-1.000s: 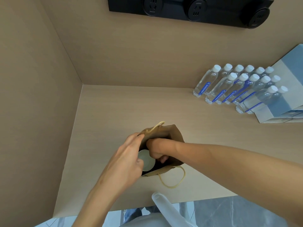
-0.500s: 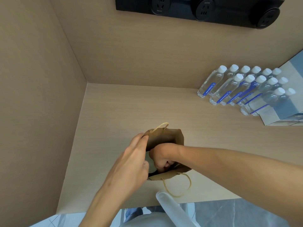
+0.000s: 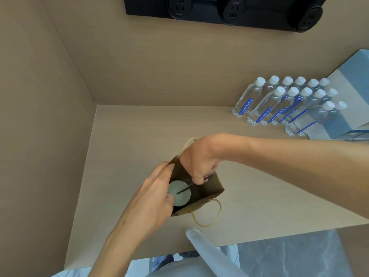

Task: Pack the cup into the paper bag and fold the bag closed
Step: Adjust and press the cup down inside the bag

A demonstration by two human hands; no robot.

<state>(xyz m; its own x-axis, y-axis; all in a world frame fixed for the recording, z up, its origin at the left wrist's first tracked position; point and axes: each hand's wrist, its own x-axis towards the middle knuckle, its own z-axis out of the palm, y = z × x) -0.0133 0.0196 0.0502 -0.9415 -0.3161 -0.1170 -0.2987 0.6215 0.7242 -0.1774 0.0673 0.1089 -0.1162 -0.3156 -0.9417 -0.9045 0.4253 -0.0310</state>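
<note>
cup [image 3: 179, 193]: sits inside the paper bag [image 3: 207, 188], low centre of the frame; only its pale round lid shows through the open mouth, with a dark straw or slit across it, which one i cannot tell.
paper bag: brown, standing on the counter [image 3: 129, 136], mouth open; one cord handle [image 3: 207, 216] hangs toward the bottom of the frame, the other pokes out behind the right wrist.
left hand [image 3: 151, 196]: at the bag's left edge, thumb and fingers pinched on the rim; fingertips lie close against the lid, touching or not is unclear.
right hand [image 3: 199, 162]: curled over the far rim toward the upper right, grip closed on the paper edge, knuckles bent.
stage: judged, the cup is in and the fold is not yet begun.
risk, tipping: the cup stands off-centre toward the left wall; pressing the rim down unevenly could lean it and spill through the lid.
risk, lid: if that dark line is a straw, folding the top flat may bend it or pop the lid.
risk, handle: the loose cord could get caught in the crease and keep the fold from lying flat.
risk, tear: both hands pulling the rim apart may split the thin paper at a corner.
bottles [image 3: 279, 104]: clustered upper right, well apart from the bag; a wide elbow swing is the only threat.
grey tube [image 3: 207, 250]: lower centre, near the counter edge; what it is i cannot tell.
</note>
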